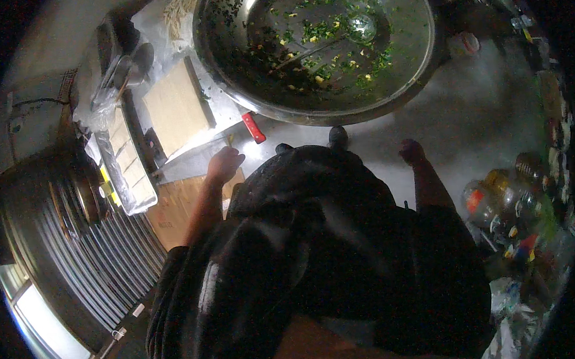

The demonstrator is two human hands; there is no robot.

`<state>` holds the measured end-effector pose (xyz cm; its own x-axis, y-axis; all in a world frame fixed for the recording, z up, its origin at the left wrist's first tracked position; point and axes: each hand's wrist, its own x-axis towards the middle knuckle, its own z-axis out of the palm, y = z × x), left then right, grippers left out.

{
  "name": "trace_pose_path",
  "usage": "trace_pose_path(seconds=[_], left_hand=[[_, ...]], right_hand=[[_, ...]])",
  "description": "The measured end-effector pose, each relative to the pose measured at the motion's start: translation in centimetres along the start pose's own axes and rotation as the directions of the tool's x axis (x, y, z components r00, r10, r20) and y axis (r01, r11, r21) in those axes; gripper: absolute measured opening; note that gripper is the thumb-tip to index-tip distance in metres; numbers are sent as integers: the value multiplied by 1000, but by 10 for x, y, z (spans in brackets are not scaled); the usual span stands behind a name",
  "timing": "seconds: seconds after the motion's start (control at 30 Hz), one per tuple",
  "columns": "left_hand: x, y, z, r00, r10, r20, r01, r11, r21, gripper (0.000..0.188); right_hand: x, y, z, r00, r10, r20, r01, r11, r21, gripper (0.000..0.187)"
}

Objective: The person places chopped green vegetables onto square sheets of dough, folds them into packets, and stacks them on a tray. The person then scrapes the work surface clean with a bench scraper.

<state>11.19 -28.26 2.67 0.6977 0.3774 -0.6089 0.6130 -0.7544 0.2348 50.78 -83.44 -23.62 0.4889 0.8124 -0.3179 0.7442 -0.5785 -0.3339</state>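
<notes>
My left hand [226, 164] is closed, level with the front of my body and short of a red-handled knife [254, 128]. A small yellowish bit shows at its fingertips, too small to name. On the other side my right hand [412, 151] hangs in a loose fist, apart from everything, with nothing seen in it. Ahead stands a wide metal bowl [317, 114] holding scattered chopped greens [323, 33] with yellow bits. A long-handled ladle [361, 32] lies in the bowl. The knife's handle juts from the counter below the bowl's left rim.
Left of the bowl is a pale cutting board [178, 107]. Beside it lie a long tray [148, 201] of pale blocks and several metal ladles [128, 68]. A cardboard box [180, 213] sits lower left, near a ribbed metal panel [105, 264]. Clear plastic containers [478, 200] crowd the right.
</notes>
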Motion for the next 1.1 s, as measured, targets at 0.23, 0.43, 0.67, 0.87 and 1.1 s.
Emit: trace_pose_path(seconds=[0.23,0.43,0.67,0.87,1.1], left_hand=[[-23,-66,85,946,321,29,-313,893,323,16],[-70,-144,191,965,231,124,-260,904,340,16],[-69,-144,160,967,103,234,-189,902,387,23],[-33,-123,76,988,52,-143,-66,994,-89,34],[-29,-111,1,996,-46,-78,-2,854,-521,42]], right_hand=[[28,17,10,956,-80,283,147,963,-225,39],[30,-17,-13,969,-17,245,71,975,-211,44],[45,-58,-46,902,-77,426,225,924,-310,42],[11,-80,-26,747,333,575,-534,816,221,31],[-58,-113,-56,949,96,301,-87,995,-44,41]])
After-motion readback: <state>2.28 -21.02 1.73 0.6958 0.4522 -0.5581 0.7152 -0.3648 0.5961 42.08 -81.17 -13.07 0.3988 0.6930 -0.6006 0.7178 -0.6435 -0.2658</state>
